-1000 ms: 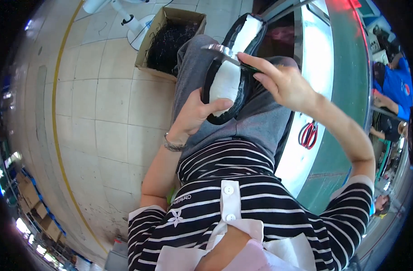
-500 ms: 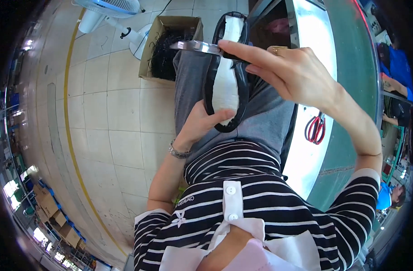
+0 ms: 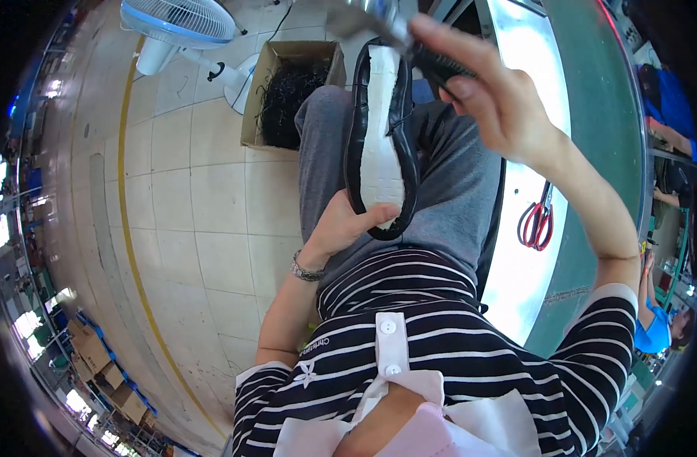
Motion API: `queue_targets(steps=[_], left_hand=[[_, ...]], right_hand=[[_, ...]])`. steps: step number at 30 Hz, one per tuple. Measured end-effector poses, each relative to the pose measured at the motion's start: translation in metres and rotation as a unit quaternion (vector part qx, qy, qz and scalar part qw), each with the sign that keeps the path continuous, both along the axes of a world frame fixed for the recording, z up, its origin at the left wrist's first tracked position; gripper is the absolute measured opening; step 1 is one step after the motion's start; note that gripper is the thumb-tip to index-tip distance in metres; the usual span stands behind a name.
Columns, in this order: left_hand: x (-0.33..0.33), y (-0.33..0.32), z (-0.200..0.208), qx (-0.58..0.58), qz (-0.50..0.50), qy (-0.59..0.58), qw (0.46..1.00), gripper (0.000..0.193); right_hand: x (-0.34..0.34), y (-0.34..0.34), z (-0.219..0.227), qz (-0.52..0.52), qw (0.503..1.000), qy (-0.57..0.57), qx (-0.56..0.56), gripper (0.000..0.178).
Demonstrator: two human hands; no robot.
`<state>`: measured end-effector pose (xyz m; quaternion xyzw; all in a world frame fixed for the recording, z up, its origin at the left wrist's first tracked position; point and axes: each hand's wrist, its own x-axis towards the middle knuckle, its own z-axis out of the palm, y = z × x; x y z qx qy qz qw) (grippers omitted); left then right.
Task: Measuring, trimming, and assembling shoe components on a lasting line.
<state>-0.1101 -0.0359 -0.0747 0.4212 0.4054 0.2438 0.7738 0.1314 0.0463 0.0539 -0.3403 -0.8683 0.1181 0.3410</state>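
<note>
A black shoe upper with a white bottom facing up [image 3: 379, 160] lies lengthwise over my lap. My left hand [image 3: 348, 223] grips its near end, the thumb pressed on the white bottom and the fingers partly hidden beneath. My right hand [image 3: 497, 95] is closed round the black handle of what looks like a hammer [image 3: 386, 27]. Its shiny metal head is smeared by motion and cut off by the top edge, above the shoe's far end. The index finger stretches along the handle.
Red-handled scissors [image 3: 536, 225] lie on the shiny metal ledge [image 3: 516, 282] at my right, beside a green surface [image 3: 604, 129]. Ahead to the left stand a cardboard box [image 3: 257, 114] of black scraps and a fan [image 3: 181, 19]. A person in blue [image 3: 657, 327] is at far right.
My right hand has lifted the tool up and away from the shoe, toward the top edge. My left hand keeps its grip, and the shoe sits slightly lower in the picture.
</note>
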Motion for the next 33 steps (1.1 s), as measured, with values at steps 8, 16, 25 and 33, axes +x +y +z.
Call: queue_targets(steps=[8, 16, 25, 33], left_hand=[[-0.006, 0.006, -0.004, -0.023, -0.020, -0.007, 1.000, 0.037], [0.003, 0.007, 0.000, -0.011, -0.047, 0.006, 0.999, 0.038], [0.016, 0.006, 0.004, -0.020, -0.045, 0.012, 0.999, 0.037], [0.009, 0.007, 0.010, -0.056, -0.063, 0.023, 0.996, 0.049]], right_hand=[[0.011, 0.001, 0.006, -0.084, 0.971, -0.195, -0.107, 0.047], [0.001, -0.061, -0.013, -0.111, 0.889, -0.283, -0.342, 0.054], [0.016, -0.069, -0.033, -0.120, 0.950, -0.159, -0.240, 0.063], [0.020, -0.093, 0.017, -0.104, 0.985, -0.001, -0.138, 0.058]])
